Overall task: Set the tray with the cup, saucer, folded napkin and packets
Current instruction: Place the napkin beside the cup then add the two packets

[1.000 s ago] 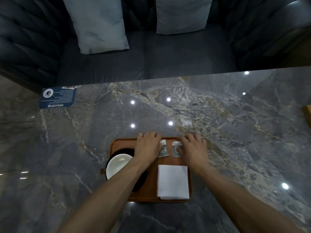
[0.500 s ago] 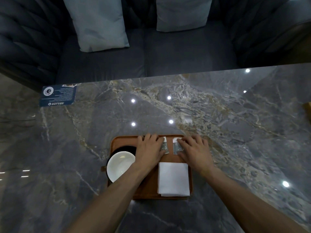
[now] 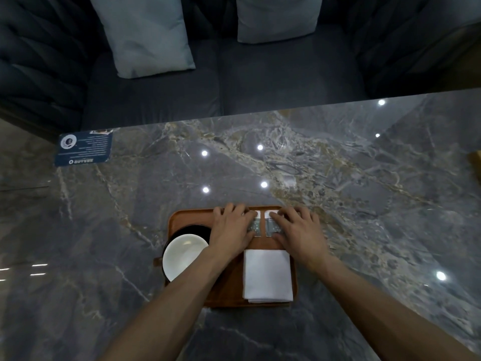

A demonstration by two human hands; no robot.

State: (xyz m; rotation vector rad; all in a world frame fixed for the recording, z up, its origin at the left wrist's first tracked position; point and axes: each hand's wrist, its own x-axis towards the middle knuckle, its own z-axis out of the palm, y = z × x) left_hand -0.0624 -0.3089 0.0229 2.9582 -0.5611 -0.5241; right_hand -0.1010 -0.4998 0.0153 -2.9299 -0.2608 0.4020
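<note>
A brown wooden tray (image 3: 182,217) lies on the marble table in front of me. On its left a white cup (image 3: 183,256) stands on a black saucer (image 3: 192,229). A folded white napkin (image 3: 268,274) lies at the tray's near right. Two packets sit side by side at the tray's far edge: the left packet (image 3: 256,225) and the right packet (image 3: 270,225). My left hand (image 3: 231,227) rests flat with its fingers on the left packet. My right hand (image 3: 299,230) rests flat with its fingers on the right packet. Both packets are partly covered.
A dark blue printed card (image 3: 83,148) lies at the table's far left. A dark sofa (image 3: 260,79) with two pale cushions (image 3: 145,35) stands beyond the table's far edge. A wooden object (image 3: 476,162) shows at the right edge.
Both hands stay on the packets; the packets have shifted slightly and lie straighter and closer together. The view has tilted a little.
</note>
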